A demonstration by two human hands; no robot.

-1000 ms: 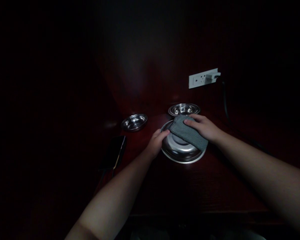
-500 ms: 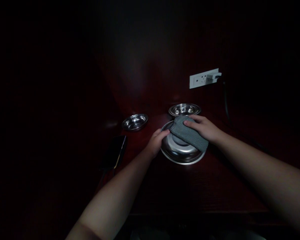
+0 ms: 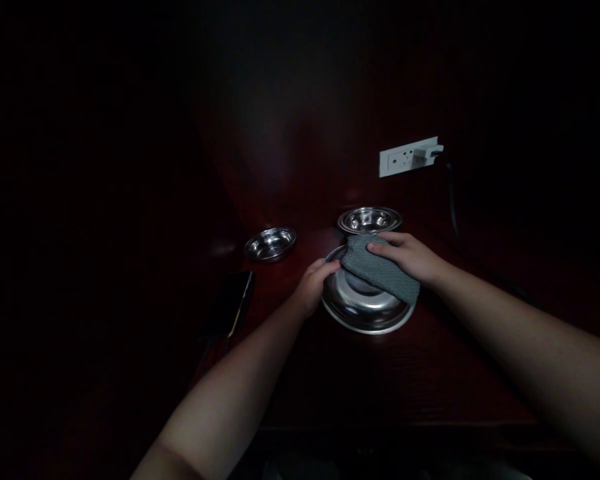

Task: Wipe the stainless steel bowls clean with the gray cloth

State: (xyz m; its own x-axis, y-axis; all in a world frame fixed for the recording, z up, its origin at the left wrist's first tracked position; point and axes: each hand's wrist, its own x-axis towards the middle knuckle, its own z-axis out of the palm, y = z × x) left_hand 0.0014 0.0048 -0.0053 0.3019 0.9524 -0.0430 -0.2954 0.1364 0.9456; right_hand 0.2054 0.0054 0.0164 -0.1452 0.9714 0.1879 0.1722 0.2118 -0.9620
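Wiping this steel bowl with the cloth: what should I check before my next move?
1. Left hand grips big bowl by its rim: ok.
2. Right hand presses cloth onto the big bowl: ok.
3. Big bowl sits flat on table: cannot tell, too dark.
4. Back bowl clear of cloth: cannot tell, they look very close.
5. Phone apart from left hand: ok.
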